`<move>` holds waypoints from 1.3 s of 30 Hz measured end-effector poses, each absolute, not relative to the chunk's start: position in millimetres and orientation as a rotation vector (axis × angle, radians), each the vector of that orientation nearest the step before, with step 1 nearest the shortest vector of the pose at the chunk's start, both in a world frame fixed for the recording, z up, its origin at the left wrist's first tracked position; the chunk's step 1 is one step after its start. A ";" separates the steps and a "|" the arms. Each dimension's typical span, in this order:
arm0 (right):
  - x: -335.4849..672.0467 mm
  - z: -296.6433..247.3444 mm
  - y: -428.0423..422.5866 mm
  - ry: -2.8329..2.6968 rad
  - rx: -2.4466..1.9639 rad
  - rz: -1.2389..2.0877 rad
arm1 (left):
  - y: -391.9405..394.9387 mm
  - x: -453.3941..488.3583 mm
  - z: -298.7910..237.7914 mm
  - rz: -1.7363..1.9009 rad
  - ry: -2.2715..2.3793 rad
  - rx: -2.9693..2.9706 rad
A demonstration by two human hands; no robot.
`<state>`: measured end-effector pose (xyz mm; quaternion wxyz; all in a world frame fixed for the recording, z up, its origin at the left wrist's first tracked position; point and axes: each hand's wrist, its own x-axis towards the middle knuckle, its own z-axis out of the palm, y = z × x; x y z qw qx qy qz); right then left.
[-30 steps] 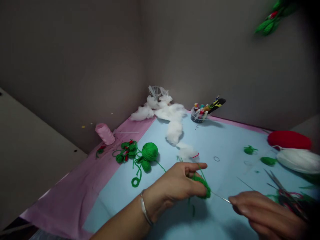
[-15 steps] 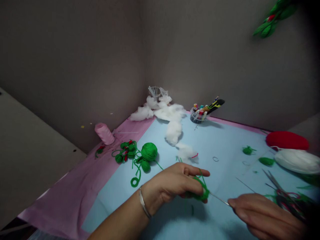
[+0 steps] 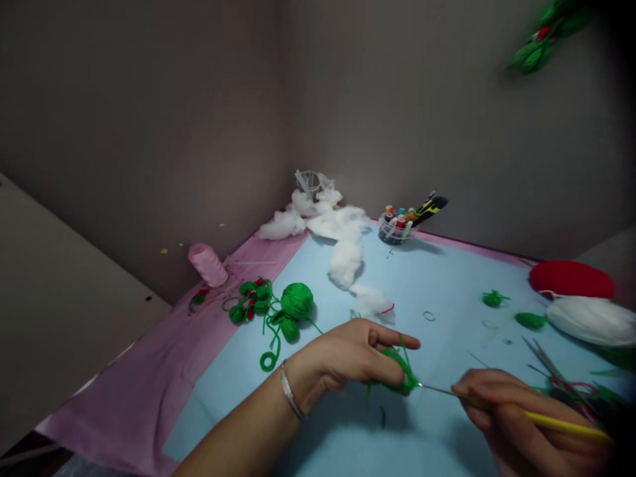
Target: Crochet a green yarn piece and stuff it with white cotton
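My left hand [image 3: 360, 354] pinches a small piece of green crochet work [image 3: 401, 371], with its index finger stretched out and green yarn looped over it. In my right hand [image 3: 517, 414] is a crochet hook [image 3: 566, 424] with a yellow handle. The hook's metal tip meets the edge of the green piece, but I cannot make out whether it sits inside a stitch. A strand trails behind the left hand toward a green yarn ball [image 3: 297, 301]. The parts of the crochet work under the left fingers are hidden.
Scissors [image 3: 549, 364] lie at the right, near red yarn [image 3: 571, 279] and white yarn [image 3: 593, 318]. White stuffing [image 3: 345, 262] spreads toward the back corner. A tub of markers [image 3: 396, 228] stands by the wall. Small green and red pieces [image 3: 253, 298] and a pink thread cone [image 3: 207, 265] are left.
My right hand has turned, bringing the hook's yellow handle into view. The left hand has barely shifted and keeps its grip on the green crochet work.
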<state>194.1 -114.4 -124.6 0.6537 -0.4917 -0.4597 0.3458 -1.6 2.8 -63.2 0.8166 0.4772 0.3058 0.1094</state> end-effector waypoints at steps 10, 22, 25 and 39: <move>189.9 -122.8 -109.9 -0.880 -1.123 0.863 | -0.1 2.4 -63.5 0.228 0.685 0.984; 155.8 -107.8 -94.8 -0.837 -1.087 0.826 | -10.1 9.5 -75.0 0.361 0.678 0.932; 152.7 -116.0 -102.4 -0.938 -1.226 0.560 | -15.4 13.1 -68.3 0.421 0.721 0.993; 144.4 -100.1 -93.3 -0.832 -1.076 0.611 | -24.0 16.1 -57.6 0.500 0.871 0.944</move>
